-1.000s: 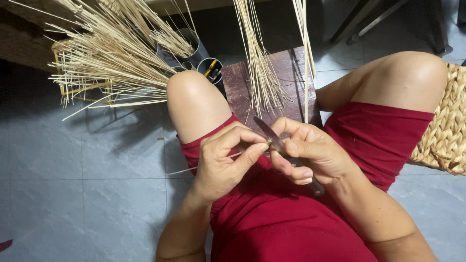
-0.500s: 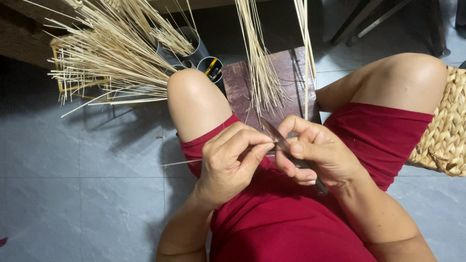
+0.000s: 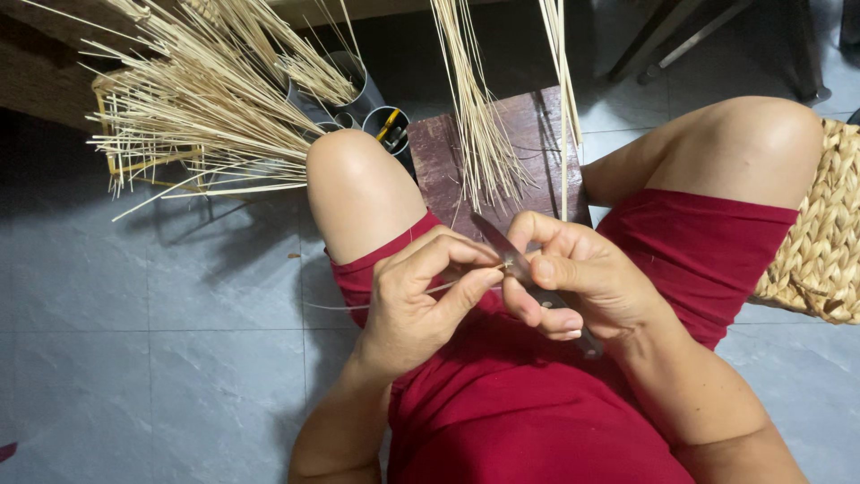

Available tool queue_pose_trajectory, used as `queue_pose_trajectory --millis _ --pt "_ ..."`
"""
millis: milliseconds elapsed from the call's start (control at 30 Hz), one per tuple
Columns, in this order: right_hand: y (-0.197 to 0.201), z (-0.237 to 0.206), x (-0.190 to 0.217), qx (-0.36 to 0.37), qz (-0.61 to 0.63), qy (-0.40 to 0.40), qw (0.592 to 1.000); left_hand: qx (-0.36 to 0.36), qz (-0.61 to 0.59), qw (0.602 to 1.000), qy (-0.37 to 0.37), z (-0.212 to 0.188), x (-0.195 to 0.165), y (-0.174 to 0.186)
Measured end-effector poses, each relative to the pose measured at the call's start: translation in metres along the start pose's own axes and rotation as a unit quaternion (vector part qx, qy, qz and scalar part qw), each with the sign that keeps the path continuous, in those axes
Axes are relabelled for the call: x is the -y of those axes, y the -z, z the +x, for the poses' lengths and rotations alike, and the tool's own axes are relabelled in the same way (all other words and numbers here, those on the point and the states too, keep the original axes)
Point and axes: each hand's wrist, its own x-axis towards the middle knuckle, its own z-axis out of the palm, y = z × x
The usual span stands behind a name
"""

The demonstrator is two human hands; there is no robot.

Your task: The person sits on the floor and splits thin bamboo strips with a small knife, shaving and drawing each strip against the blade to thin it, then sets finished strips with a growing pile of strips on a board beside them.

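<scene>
The person sits w/ both knees up, in red shorts (image 3: 537, 412), looking down at 2 hands that meet over the lap. The left hand (image 3: 417, 305) is curled shut, thumb & pointer pinching a thin straw-colored strip (image 3: 376, 299). The strip runs out to the left of the hand, over the shorts, & is very thin, so it is hard to see. The right hand (image 3: 587, 278) is closed tight around a knife (image 3: 500, 240). Its gray blade sticks up & to the left, & the dark handle end peeks out under the hand near the wrist. The blade meets the strip right where the 2 thumbs come together; I can't tell if it is cutting in. Just past the hands is a dark red-brown wood block (image 3: 520, 134), between the knees. A bunch of long thin sticks (image 3: 479, 108) hangs down over the block from the top, tips close to the knife. To the left, a big messy pile of cut sticks (image 3: 215, 99) fans out over the gray tile floor (image 3: 134, 358). Near the left knee stand round dark cups (image 3: 387, 125), 1 w/ small tools inside. At the right edge, beside the right thigh, is a woven basket-like seat (image 3: 820, 242).
</scene>
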Motion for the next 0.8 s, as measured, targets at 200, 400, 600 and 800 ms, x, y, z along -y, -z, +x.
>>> queue_pose_trajectory --millis 200,400,600,800 --pt "-0.007 -0.003 0.005 -0.025 -0.084 0.011 0.996 -0.021 0.052 0.998 -0.016 -0.003 0.001 -0.002" --pt "-0.002 -0.006 0.006 -0.037 -0.068 0.015 0.997 -0.042 0.110 0.990 -0.081 0.000 0.000 -0.007" --pt "0.010 -0.002 0.009 0.042 0.033 -0.039 0.998 -0.030 0.062 0.994 -0.083 0.002 0.002 -0.006" --pt "-0.019 -0.019 0.020 0.004 -0.091 -0.048 0.995 -0.020 0.085 0.987 -0.135 -0.015 -0.002 -0.008"
